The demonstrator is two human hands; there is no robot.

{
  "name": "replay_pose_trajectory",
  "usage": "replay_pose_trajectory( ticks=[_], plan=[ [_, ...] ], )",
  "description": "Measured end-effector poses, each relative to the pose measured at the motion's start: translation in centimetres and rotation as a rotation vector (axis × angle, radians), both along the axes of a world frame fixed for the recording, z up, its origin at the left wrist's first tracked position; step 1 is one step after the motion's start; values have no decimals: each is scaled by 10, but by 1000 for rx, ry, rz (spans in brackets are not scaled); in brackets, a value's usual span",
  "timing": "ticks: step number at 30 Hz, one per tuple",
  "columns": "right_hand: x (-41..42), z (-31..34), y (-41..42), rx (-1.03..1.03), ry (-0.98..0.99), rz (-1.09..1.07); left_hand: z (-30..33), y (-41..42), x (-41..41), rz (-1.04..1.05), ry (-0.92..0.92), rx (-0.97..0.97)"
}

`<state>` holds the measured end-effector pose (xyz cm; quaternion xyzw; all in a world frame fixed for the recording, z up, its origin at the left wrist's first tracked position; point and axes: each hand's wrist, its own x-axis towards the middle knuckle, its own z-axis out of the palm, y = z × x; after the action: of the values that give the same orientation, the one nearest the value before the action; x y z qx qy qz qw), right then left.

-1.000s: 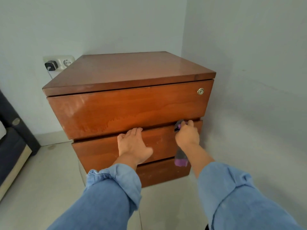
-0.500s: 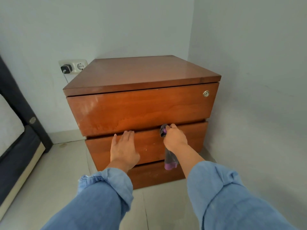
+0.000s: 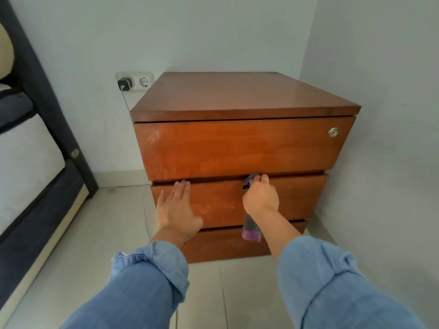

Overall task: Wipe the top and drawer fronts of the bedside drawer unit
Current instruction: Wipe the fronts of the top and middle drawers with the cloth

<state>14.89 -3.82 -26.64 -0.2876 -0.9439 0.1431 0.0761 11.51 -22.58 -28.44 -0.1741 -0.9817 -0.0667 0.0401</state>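
A wooden bedside drawer unit (image 3: 242, 148) is standing in a room corner, its right side close to the right wall and its back near the rear wall; a bed (image 3: 31, 167) is lying well apart on the left, leaving open tiled floor (image 3: 99, 233) between them and in front. The unit's top (image 3: 235, 93) is sitting bare and glossy; three drawer fronts are stacking below it, and the top drawer front (image 3: 237, 148) is showing pale streaks and a small lock (image 3: 333, 132) at its right. The left hand (image 3: 177, 210) is lying flat on the middle drawer front (image 3: 225, 200), its fingers (image 3: 181, 186) straight and pressed together, tips reaching that drawer's upper edge; the right hand (image 3: 260, 198) is gripping a dark and purple cloth (image 3: 250, 230) at the same upper edge, fingers curled round it, the loose end hanging down over the bottom drawer front (image 3: 225, 245). Judging from this, wiping along the edge could be nudging the drawer in or out, pinching fingertips in the gap beneath the top drawer; the dangling end could be snagging there too. A plugged charger (image 3: 125, 84) and its cable are hanging just left of the unit, so leftward strokes are risking a catch; rightward room is tight against the wall.
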Motion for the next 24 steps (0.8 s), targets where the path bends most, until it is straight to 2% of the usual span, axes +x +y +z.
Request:
replay_pose_trajectory(
  ticks=[6, 8, 10, 12, 14, 16, 19, 24],
  plan=[
    [-15, -2, -71, 80, -22, 280, -3, -13, -5, -46, 26, 103],
    [-19, 1, -80, 80, -36, 315, -9, -20, -4, 25, 47, 184],
    [-21, 5, -78, 89, -48, 336, -14, -31, -4, 176, 58, 342],
    [-22, 6, -75, 103, -51, 353, -20, -41, -10, 309, -16, 549],
    [-21, 4, -76, 105, -37, 350, -18, -44, -14, 306, -160, 836],
    [-21, 3, -79, 94, -24, 334, -13, -43, -13, 286, -235, 1042],
    [-22, 1, -89, 99, -14, 340, -6, -46, -10, 285, -286, 1176],
    [-32, 1, -125, 124, -17, 433, -14, -59, -21, 328, -354, 1241]
  ],
)
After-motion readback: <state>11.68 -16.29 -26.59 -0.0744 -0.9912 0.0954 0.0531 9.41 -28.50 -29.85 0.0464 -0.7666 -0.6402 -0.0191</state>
